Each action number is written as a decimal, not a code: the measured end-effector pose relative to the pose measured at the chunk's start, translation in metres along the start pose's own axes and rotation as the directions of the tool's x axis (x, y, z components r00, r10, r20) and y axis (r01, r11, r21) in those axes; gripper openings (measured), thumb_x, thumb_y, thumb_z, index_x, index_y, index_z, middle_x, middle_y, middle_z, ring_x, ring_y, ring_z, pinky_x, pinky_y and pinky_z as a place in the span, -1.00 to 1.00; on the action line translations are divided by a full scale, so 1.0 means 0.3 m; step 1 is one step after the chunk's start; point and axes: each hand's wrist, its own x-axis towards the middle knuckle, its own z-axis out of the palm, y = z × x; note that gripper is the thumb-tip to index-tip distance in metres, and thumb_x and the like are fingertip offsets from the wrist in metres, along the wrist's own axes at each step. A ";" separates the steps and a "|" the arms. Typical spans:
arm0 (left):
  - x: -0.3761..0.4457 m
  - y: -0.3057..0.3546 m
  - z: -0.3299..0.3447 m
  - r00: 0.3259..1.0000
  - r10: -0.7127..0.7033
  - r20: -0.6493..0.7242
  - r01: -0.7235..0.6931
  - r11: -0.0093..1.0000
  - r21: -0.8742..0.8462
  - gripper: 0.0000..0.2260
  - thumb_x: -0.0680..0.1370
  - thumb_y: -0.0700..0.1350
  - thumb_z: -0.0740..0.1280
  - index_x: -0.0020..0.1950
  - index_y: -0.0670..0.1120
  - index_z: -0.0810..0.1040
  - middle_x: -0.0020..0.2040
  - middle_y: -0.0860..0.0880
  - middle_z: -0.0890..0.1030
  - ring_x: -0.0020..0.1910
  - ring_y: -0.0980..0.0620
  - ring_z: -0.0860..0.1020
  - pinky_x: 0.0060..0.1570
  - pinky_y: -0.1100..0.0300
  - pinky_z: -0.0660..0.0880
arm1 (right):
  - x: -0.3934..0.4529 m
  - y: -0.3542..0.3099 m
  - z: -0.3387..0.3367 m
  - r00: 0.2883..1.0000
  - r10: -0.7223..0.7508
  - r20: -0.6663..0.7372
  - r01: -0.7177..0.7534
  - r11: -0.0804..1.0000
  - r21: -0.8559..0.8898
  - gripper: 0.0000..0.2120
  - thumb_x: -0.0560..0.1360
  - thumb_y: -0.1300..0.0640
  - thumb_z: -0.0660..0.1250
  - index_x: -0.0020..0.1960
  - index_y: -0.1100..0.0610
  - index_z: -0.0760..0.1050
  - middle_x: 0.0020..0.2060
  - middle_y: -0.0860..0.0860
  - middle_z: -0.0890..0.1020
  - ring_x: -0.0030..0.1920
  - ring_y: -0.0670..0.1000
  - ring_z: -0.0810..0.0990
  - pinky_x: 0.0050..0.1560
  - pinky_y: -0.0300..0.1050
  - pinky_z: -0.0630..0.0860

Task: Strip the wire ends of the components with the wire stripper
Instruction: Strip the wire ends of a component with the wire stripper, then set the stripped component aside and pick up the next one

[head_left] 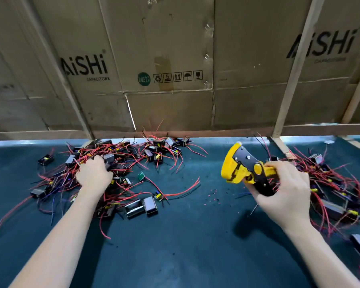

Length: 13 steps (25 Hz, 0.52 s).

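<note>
Red wires (pixel 121 161) tangle under my left hand (pixel 94 175), fingers curled into them; my right hand (pixel 283 194) clamps the wire stripper (pixel 245 169). Lifting one component may drag neighbours.

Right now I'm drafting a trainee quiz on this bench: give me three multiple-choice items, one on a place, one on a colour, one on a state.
1. Where is the wire stripper?
A. in the right hand
B. on the mat
C. in the left pile

2. What colour is the mat?
A. white
B. dark green
C. orange

3. What is the left hand doing?
A. hanging idle off the table
B. holding the stripper
C. reaching into the left pile of components

Answers: 1 A, fingers wrap its handles; 2 B, bare cloth shows between piles; 3 C, it sits among the red wires.
</note>
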 end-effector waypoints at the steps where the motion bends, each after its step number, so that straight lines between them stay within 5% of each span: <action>1: 0.007 -0.010 0.006 1.000 0.023 -0.020 -0.022 1.000 0.020 -0.71 0.47 -0.12 0.42 0.11 -0.23 0.51 0.11 -0.27 0.59 0.14 -0.30 0.55 0.08 -0.07 0.49 | -0.006 0.000 0.009 1.000 0.018 0.009 -0.018 1.000 0.000 -0.55 0.32 -0.24 0.35 -0.06 0.13 0.52 -0.19 -0.04 0.55 -0.13 0.06 0.50 -0.07 -0.09 0.24; 5: 0.035 -0.007 -0.038 0.993 0.050 -0.106 -0.035 0.990 0.138 -0.68 0.46 0.05 0.46 0.09 -0.13 0.62 0.07 -0.18 0.63 0.15 -0.22 0.55 0.19 0.00 0.38 | -0.041 -0.006 0.020 0.996 0.075 0.038 -0.076 0.997 0.017 -0.58 0.32 -0.24 0.35 -0.09 0.10 0.49 -0.23 -0.15 0.45 -0.21 0.07 0.50 -0.06 -0.10 0.24; 8: -0.002 0.040 -0.124 0.957 0.122 -0.262 -0.151 0.984 -0.097 -0.67 0.39 0.07 0.53 0.04 -0.10 0.68 -0.03 -0.17 0.67 0.08 -0.22 0.56 0.11 0.01 0.39 | -0.031 -0.015 0.010 0.995 0.084 0.048 -0.087 0.995 0.042 -0.60 0.32 -0.23 0.36 -0.10 0.10 0.48 -0.25 -0.16 0.41 -0.25 0.08 0.49 -0.10 -0.08 0.26; 11: -0.087 0.158 -0.270 0.887 0.387 -0.251 -0.460 0.699 -0.547 -0.75 0.32 0.09 0.59 -0.10 0.05 0.65 -0.22 0.07 0.65 -0.21 0.17 0.56 -0.16 0.37 0.45 | -0.001 -0.022 0.002 0.992 0.120 0.040 -0.123 0.989 0.076 -0.61 0.33 -0.22 0.38 -0.10 0.09 0.47 -0.27 -0.13 0.44 -0.27 0.04 0.46 -0.10 -0.08 0.25; 13: -0.192 0.243 -0.312 0.720 0.693 -0.037 -0.566 0.556 -0.609 -0.74 0.28 0.11 0.60 -0.20 0.13 0.56 -0.33 0.19 0.58 -0.36 0.28 0.46 -0.30 0.49 0.36 | 0.001 -0.028 0.001 0.991 0.122 0.055 -0.127 0.988 0.083 -0.62 0.32 -0.21 0.40 -0.12 0.08 0.46 -0.29 -0.12 0.45 -0.28 0.01 0.42 -0.11 -0.07 0.25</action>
